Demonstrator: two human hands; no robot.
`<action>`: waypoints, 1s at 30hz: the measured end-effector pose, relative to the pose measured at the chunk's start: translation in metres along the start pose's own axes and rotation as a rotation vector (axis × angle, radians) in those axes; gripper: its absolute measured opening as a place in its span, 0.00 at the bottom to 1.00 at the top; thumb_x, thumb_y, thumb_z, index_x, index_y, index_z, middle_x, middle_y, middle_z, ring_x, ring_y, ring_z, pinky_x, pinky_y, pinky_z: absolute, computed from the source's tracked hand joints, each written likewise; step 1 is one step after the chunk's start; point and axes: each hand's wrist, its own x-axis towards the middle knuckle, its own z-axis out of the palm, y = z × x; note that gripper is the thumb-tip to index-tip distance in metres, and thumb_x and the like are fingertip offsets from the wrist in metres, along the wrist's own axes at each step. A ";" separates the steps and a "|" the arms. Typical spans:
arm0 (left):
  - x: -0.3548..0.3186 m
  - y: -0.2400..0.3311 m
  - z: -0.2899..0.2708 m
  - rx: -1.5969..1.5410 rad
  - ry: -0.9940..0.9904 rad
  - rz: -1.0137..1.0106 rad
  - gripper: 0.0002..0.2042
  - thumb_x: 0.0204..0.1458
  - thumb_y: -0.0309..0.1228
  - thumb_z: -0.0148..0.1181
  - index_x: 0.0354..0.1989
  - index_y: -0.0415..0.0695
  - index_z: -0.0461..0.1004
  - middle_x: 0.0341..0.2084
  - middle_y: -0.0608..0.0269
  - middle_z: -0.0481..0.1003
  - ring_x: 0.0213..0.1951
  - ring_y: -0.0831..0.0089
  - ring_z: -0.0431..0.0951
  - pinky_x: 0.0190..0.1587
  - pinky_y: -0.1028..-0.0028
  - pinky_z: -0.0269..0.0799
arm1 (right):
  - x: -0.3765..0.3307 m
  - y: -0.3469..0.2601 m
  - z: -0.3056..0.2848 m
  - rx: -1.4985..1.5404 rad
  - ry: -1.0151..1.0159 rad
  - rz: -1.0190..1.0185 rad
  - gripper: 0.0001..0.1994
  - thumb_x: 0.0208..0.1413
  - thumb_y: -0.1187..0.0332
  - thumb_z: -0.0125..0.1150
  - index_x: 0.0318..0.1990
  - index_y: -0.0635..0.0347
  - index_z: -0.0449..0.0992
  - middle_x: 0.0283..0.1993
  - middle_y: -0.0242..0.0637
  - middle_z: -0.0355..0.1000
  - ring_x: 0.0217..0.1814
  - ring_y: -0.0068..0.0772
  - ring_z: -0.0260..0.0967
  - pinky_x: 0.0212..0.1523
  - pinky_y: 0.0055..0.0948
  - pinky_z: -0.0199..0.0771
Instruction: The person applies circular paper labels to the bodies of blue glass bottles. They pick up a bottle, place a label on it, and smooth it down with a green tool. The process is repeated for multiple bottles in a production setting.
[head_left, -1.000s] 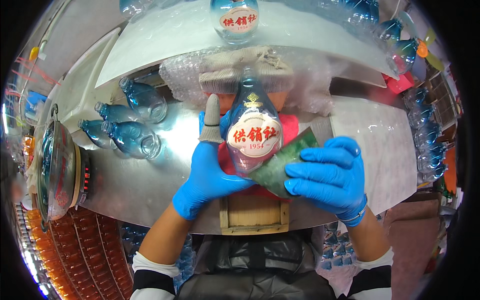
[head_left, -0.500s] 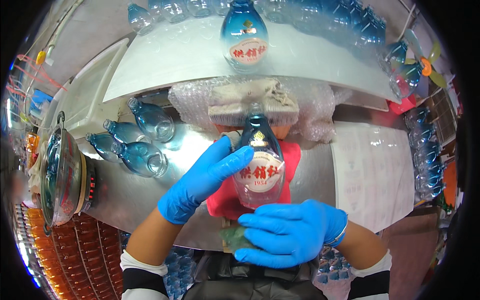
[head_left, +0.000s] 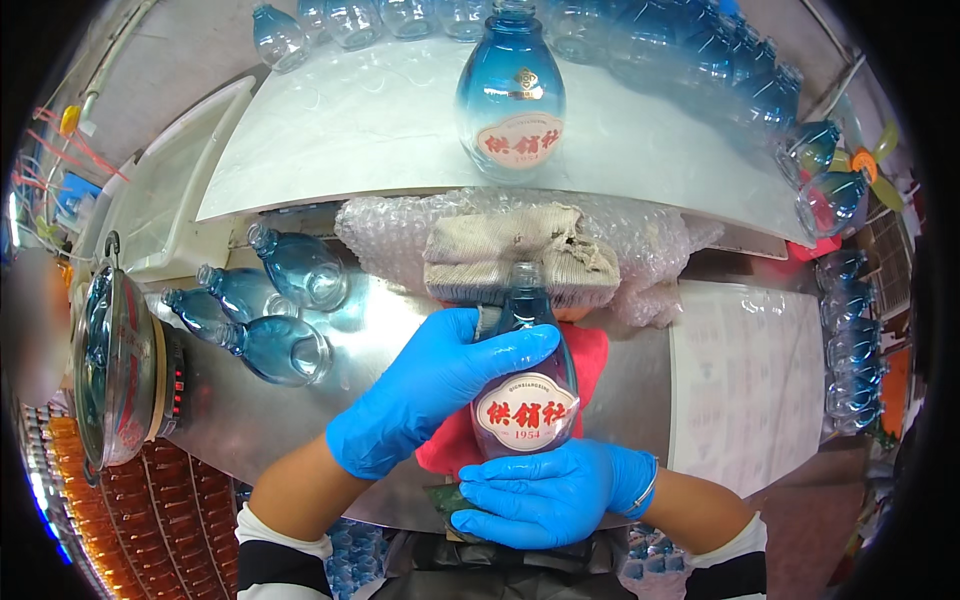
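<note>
From my remote seat, nearest me is the right hand [head_left: 530, 495], gloved in blue, its fingers together and laid across the bottle's base. A dark green pad [head_left: 447, 505] pokes out past its fingertips; I can't tell whether the hand grips that pad, since the palm is hidden.

The left hand [head_left: 420, 385] is clamped around the shoulder of the labelled bottle [head_left: 527, 410], thumb across the front, probably to steady it from above while the base is backed from below. The label faces up, unobstructed. Pink cloth [head_left: 590, 360] lies beneath, likely as cushioning over the steel table [head_left: 625, 450]. The neck points toward a grey knit pad [head_left: 520, 250], which seems placed as a soft rest, with bubble wrap [head_left: 385, 240] behind it.

Farther off, another labelled bottle stands upright on a white board [head_left: 350, 135], perhaps as a reference.
</note>
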 end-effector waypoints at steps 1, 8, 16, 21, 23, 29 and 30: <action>0.001 0.000 0.000 0.001 0.012 -0.003 0.14 0.49 0.35 0.59 0.39 0.38 0.74 0.32 0.63 0.76 0.33 0.77 0.75 0.38 0.77 0.71 | 0.000 0.000 0.000 0.000 -0.002 -0.005 0.16 0.49 0.72 0.52 0.47 0.65 0.71 0.45 0.43 0.71 0.48 0.36 0.70 0.53 0.29 0.69; 0.004 0.001 -0.002 0.039 0.023 -0.006 0.18 0.51 0.39 0.56 0.42 0.35 0.73 0.34 0.59 0.75 0.36 0.74 0.75 0.41 0.76 0.71 | -0.002 0.001 0.003 0.003 -0.004 -0.011 0.15 0.50 0.71 0.51 0.47 0.65 0.70 0.44 0.44 0.72 0.47 0.37 0.71 0.52 0.30 0.70; -0.007 -0.019 -0.010 0.056 -0.079 0.200 0.20 0.54 0.39 0.52 0.49 0.36 0.66 0.42 0.59 0.71 0.43 0.73 0.72 0.47 0.74 0.68 | 0.003 0.001 -0.004 0.058 -0.024 0.024 0.18 0.46 0.71 0.53 0.47 0.65 0.70 0.41 0.41 0.72 0.47 0.35 0.70 0.53 0.29 0.68; 0.000 -0.010 -0.007 -0.090 -0.100 0.060 0.17 0.53 0.38 0.53 0.45 0.37 0.69 0.39 0.60 0.73 0.40 0.76 0.73 0.44 0.75 0.69 | 0.006 -0.001 -0.008 0.038 -0.032 0.043 0.18 0.46 0.70 0.53 0.47 0.63 0.71 0.42 0.41 0.72 0.47 0.35 0.70 0.53 0.29 0.69; 0.002 -0.007 -0.008 -0.120 -0.097 0.023 0.17 0.53 0.38 0.54 0.44 0.37 0.70 0.38 0.61 0.73 0.39 0.76 0.73 0.43 0.76 0.70 | 0.007 -0.001 -0.009 0.037 -0.042 0.044 0.18 0.46 0.70 0.53 0.47 0.63 0.71 0.42 0.41 0.72 0.47 0.35 0.70 0.52 0.29 0.69; -0.006 -0.015 -0.012 -0.360 -0.254 0.101 0.29 0.50 0.42 0.57 0.55 0.36 0.60 0.49 0.53 0.66 0.50 0.69 0.68 0.53 0.70 0.65 | 0.016 -0.007 -0.034 0.304 0.054 0.319 0.15 0.45 0.68 0.58 0.43 0.56 0.75 0.35 0.37 0.73 0.39 0.35 0.72 0.44 0.28 0.72; -0.014 -0.024 -0.015 -0.204 -0.226 0.277 0.33 0.48 0.42 0.59 0.58 0.36 0.55 0.52 0.52 0.64 0.53 0.67 0.65 0.55 0.69 0.61 | 0.016 -0.012 -0.047 0.311 0.095 0.431 0.15 0.43 0.67 0.61 0.42 0.55 0.76 0.33 0.36 0.74 0.36 0.35 0.72 0.40 0.27 0.73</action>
